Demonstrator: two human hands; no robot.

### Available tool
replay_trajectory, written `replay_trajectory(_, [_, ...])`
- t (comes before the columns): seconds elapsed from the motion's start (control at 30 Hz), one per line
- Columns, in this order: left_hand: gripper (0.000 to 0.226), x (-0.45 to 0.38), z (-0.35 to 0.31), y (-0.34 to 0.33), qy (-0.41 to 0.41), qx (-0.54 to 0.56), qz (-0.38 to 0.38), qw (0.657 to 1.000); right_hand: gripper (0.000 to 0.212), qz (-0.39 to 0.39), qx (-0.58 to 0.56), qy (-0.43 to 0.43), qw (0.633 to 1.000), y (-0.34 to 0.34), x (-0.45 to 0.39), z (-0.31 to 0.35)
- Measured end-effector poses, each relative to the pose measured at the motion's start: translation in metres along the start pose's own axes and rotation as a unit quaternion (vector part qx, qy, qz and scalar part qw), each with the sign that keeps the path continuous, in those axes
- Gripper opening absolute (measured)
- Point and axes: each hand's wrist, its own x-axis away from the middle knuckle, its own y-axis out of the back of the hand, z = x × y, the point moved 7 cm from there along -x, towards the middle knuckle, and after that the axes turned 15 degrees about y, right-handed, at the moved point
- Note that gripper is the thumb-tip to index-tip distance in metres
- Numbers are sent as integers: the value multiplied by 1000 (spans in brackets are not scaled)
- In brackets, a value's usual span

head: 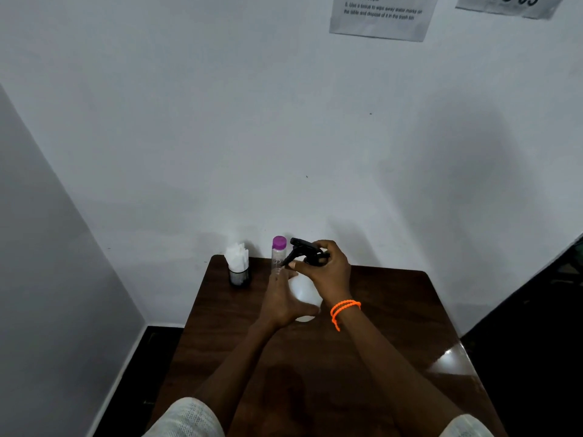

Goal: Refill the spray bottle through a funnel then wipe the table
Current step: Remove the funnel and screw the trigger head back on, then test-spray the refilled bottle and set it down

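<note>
Dark wood desk (pixel 394 310) against white wall. White spray bottle (pixel 304 293) upright near desk's far middle. Left hand (pixel 284 298) wraps bottle body from left, grip closed on it. Right hand (pixel 328 269) on top, grip closed around black spray head (pixel 304 249), trigger pointing left. Orange bracelet (pixel 344 310) on right wrist. Clear bottle with purple cap (pixel 279 250) just behind left hand's fingers. Black holder with white tissues (pixel 238 266) left of it, near desk's far-left corner. Printed sheet (pixel 381 15) on wall above.
</note>
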Motion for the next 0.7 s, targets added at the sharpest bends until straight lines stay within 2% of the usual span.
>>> replay_trajectory(0.13, [89, 2, 0, 2, 10, 9, 31, 999, 36, 117, -186, -71, 973, -9, 3, 0])
replay_trajectory(0.2, [82, 6, -5, 4, 8, 16, 55, 998, 29, 152, -223, -98, 958, -12, 6, -1])
replay_trajectory(0.27, [76, 9, -8, 5, 10, 13, 70, 997, 23, 152, -188, -95, 966, -11, 5, -5])
replay_trajectory(0.37, [70, 15, -12, 9, 18, 13, 47, 999, 21, 118, -89, -74, 986, -9, 4, -10])
replay_trajectory(0.57, [84, 19, -1, 9, 61, 9, -37, 997, 41, 29, 21, -85, 996, -15, 8, -22])
replay_trajectory(0.7, [98, 24, 7, 7, 100, -3, -73, 992, 43, -16, 69, -82, 994, -23, 12, -27])
